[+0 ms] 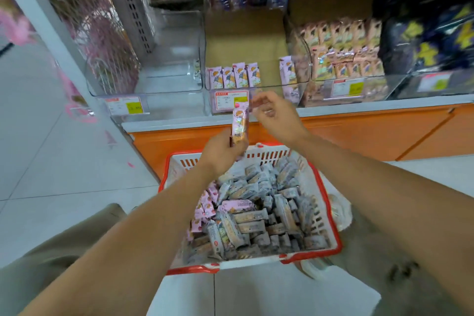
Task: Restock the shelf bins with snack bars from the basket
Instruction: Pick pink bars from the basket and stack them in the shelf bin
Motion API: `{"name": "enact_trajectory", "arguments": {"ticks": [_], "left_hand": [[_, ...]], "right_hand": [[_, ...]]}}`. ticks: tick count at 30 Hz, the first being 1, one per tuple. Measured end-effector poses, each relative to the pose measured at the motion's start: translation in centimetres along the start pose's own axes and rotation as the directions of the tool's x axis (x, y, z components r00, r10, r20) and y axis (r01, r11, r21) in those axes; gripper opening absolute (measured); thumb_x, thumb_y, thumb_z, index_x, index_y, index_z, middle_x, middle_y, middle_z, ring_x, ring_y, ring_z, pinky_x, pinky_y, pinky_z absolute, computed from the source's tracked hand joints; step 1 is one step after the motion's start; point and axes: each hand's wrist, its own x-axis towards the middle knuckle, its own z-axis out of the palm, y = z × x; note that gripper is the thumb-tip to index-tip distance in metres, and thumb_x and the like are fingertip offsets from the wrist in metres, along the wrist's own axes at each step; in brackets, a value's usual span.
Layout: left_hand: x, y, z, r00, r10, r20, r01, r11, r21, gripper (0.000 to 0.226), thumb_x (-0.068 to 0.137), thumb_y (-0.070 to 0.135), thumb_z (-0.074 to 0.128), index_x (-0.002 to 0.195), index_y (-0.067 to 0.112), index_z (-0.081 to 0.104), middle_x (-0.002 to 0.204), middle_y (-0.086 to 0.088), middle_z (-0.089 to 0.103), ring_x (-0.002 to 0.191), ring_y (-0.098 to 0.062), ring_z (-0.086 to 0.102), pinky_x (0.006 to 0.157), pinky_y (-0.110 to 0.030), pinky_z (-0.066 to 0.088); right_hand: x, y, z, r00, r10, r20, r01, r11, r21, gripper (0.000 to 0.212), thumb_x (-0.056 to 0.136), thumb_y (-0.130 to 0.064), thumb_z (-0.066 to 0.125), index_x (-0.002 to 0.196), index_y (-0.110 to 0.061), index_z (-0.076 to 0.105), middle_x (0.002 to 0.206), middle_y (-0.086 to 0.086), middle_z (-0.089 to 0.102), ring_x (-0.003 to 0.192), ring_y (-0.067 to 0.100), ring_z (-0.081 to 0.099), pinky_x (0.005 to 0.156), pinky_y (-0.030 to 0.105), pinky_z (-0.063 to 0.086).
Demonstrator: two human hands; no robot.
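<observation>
Only partly visible, snack bar (pixel 240 120) sits inside left hand (pixel 221 153).

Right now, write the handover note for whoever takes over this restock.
Left hand: grips one pink bar upright, above the basket.
Right hand: beside the bar's top, fingers curled; too blurred to tell contact.
Done: a row of pink bars stands in the middle bin.
Left: the basket is full of bars; the left bin looks nearly empty.
</observation>
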Motion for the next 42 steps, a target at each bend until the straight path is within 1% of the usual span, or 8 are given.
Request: {"name": "enact_trajectory", "arguments": {"ticks": [8,14,20,24,27,31,36,42], "left_hand": [[3.7,7.6,-2.5,0.966,0.098,-0.24,-0.064,0.987,0.149,0.033,0.089,0.045,0.063,0.107,0.019,0.056,0.077,0.008,0.066,0.07,-0.01,0.062,0.062,-0.027,0.042],[10.1,11.4,-2.2,0.97,-0.061,-0.237,0.085,0.992,0.095,0.033,0.085,0.044,0.069,0.092,0.012,0.067,0.082,-0.004,0.064,0.084,-0.023,0.06,0.069,-0.029,0.042],[15.0,12.4,-1.3,0.96,-0.176,-0.219,0.213,0.965,0.156,0.051,0.082,0.048,0.071,0.058,0.014,0.041,0.058,-0.001,0.044,0.07,-0.026,0.049,0.048,-0.029,0.027],[16.5,12.5,-0.3,0.97,-0.146,-0.195,0.198,0.938,0.284,0.053,0.082,0.05,0.07,0.057,0.014,0.04,0.064,-0.009,0.052,0.087,-0.033,0.063,0.048,-0.031,0.027],[17.3,12.7,0.6,0.972,-0.118,-0.202,0.186,0.912,0.366,0.047,0.081,0.053,0.07,0.071,0.008,0.06,0.081,-0.017,0.064,0.092,-0.031,0.066,0.056,-0.031,0.037],[17.9,13.1,1.7,0.987,-0.071,-0.147,0.134,0.863,0.486,0.05,0.088,0.051,0.063,0.063,0.012,0.045,0.069,-0.011,0.056,0.081,-0.029,0.064,0.061,-0.03,0.039],[17.7,12.3,1.5,0.996,-0.011,-0.091,0.066,0.774,0.63,0.038,0.091,0.037,0.061,0.105,0.002,0.06,0.1,-0.014,0.065,0.097,-0.032,0.062,0.066,-0.031,0.041],[16.9,10.9,0.4,0.995,0.026,-0.095,0.046,0.724,0.688,0.014,0.088,0.024,0.056,0.079,0.013,0.055,0.091,-0.013,0.067,0.087,-0.033,0.063,0.064,-0.033,0.048]], "right_hand": [[4.0,-0.5,-7.6,0.97,-0.124,-0.21,0.021,0.9,-0.436,0.035,0.087,-0.009,0.056,0.121,-0.012,0.057,0.123,0.011,0.053,0.111,0.031,0.052,0.09,0.041,0.045],[5.6,1.0,-9.9,0.998,0.002,-0.063,-0.036,0.836,-0.547,0.065,0.092,-0.018,0.06,0.15,-0.012,0.03,0.159,0.009,0.02,0.142,0.03,0.028,0.114,0.043,0.028],[6.5,3.7,-10.9,0.999,-0.032,0.039,0.049,0.8,-0.598,0.086,0.094,-0.046,0.054,0.156,-0.017,0.003,0.164,-0.004,-0.001,0.139,0.025,0.036,0.111,0.048,0.034],[6.7,5.6,-11.4,0.998,-0.053,0.031,0.06,0.79,-0.61,0.09,0.092,-0.061,0.046,0.156,-0.023,-0.005,0.164,-0.001,0.007,0.147,0.024,0.02,0.116,0.048,0.026],[6.7,6.2,-11.1,0.998,-0.064,0.017,0.06,0.764,-0.643,0.088,0.092,-0.064,0.04,0.153,-0.03,-0.014,0.158,0.008,0.03,0.141,0.03,0.034,0.113,0.047,0.024],[6.7,6.4,-11.0,0.997,-0.079,0.009,0.066,0.756,-0.651,0.089,0.091,-0.063,0.04,0.152,-0.03,-0.015,0.151,0.012,0.041,0.132,0.032,0.045,0.111,0.045,0.027],[6.3,5.9,-11.1,0.991,-0.131,0.01,0.106,0.75,-0.652,0.089,0.092,-0.057,0.044,0.154,-0.022,-0.01,0.142,0.011,0.051,0.125,0.029,0.051,0.107,0.043,0.029],[6.4,5.7,-11.3,0.994,-0.104,0.029,0.099,0.771,-0.63,0.089,0.094,-0.055,0.046,0.154,-0.024,-0.011,0.147,0.008,0.046,0.13,0.028,0.047,0.11,0.044,0.029]]}}
